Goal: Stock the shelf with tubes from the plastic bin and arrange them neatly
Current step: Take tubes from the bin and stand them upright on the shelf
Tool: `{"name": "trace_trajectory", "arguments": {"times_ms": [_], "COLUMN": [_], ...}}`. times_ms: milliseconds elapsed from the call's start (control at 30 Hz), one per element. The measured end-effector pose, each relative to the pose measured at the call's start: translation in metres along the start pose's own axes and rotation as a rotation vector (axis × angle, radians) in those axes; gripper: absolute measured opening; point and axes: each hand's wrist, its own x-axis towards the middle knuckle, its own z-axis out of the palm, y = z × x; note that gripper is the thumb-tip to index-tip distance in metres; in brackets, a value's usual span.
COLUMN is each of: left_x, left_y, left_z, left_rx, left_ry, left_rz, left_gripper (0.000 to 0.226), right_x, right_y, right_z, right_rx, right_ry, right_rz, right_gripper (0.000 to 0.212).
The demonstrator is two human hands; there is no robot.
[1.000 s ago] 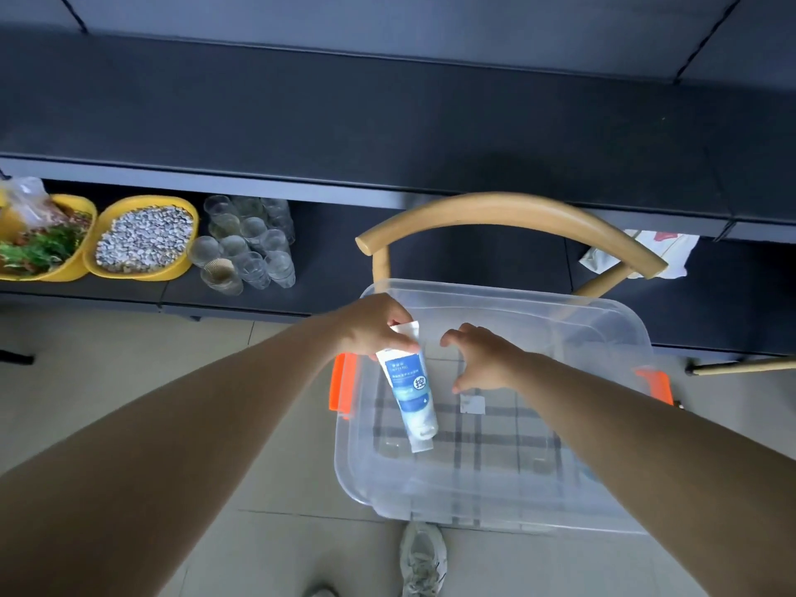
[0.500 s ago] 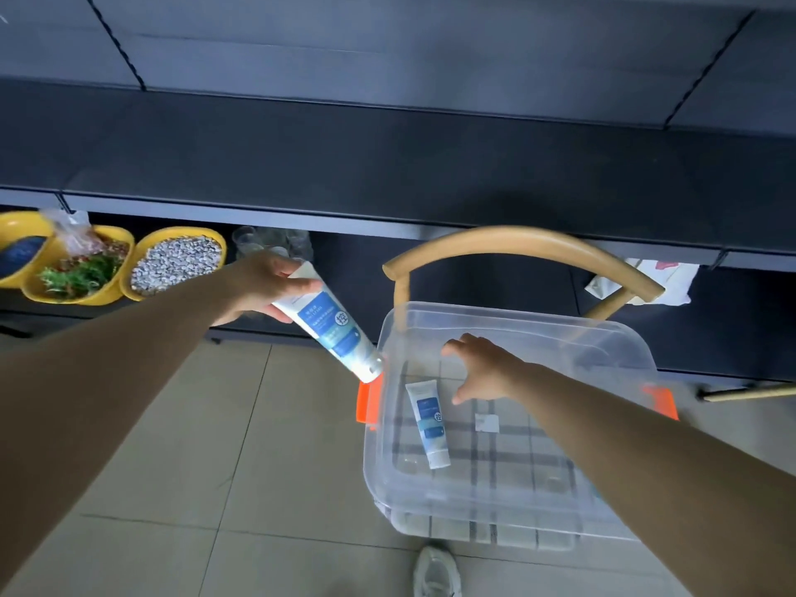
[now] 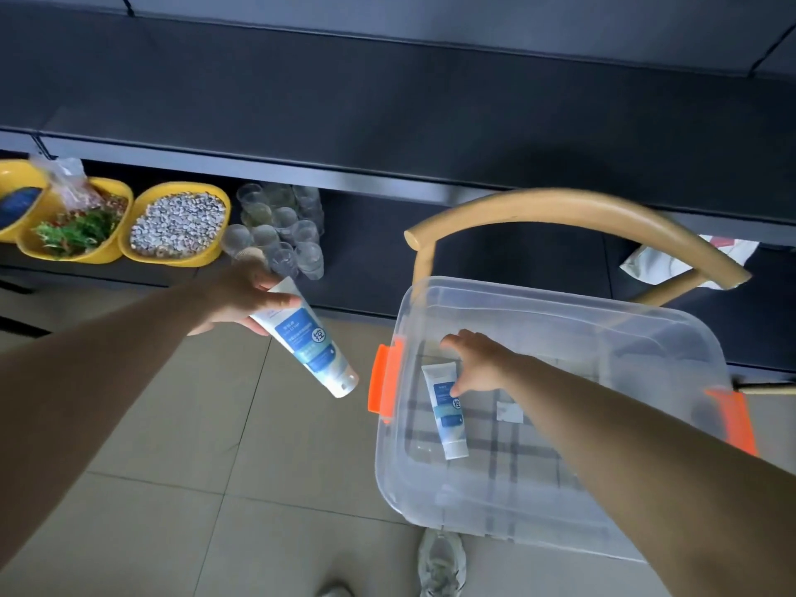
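While left hand (image 3: 241, 297) pinches a tilted tube (image 3: 303, 338), right hand (image 3: 478, 364) reaches into bin (image 3: 646, 338), grip seemingly spread over second tube (image 3: 448, 413).

A floor of pale beige tiles (image 3: 181, 489) fills the near part of the view. Across the far side runs a dark grey shelf unit (image 3: 387, 101), its lower level in shadow. A wooden chair (image 3: 573, 213) with a curved backrest stands at the right, lit softly.

Shoe (image 3: 441, 566) cut by bottom edge
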Motion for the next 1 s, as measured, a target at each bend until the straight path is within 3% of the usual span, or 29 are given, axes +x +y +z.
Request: {"name": "trace_trajectory", "arguments": {"times_ms": [133,400,600,700,867,1000], "left_x": [0.023,0.043,0.047,0.049,0.047,0.037], "left_y": [-0.013,-0.009,-0.018,-0.022,-0.023,-0.016], "left_z": [0.004,0.019,0.024,0.025,0.020,0.014], "left_rx": [-0.006,0.040,0.055,0.056,0.032,0.007], "left_ry": [-0.029,-0.085,-0.138,-0.144,-0.124,-0.099], "left_rz": [-0.007,-0.016,-0.030,-0.032,-0.035,-0.015], "left_gripper": [0.060,0.024,0.026,0.023,0.010,0.002], "right_x": [0.020,0.057,0.063,0.065,0.060,0.041], "right_y": [0.002,0.002,0.004,0.005,0.009,0.012], "right_z": [0.015,0.036,0.050,0.056,0.049,0.032], "right_rx": [-0.014,-0.167,-0.306,-0.195,0.114,0.159], "right_ry": [-0.050,-0.143,-0.120,-0.117,-0.136,-0.130], "right_rz": [0.001,-0.003,0.005,0.057,0.152,0.156], "right_gripper": [0.079,0.083,0.089,0.083,0.048,0.043]}}
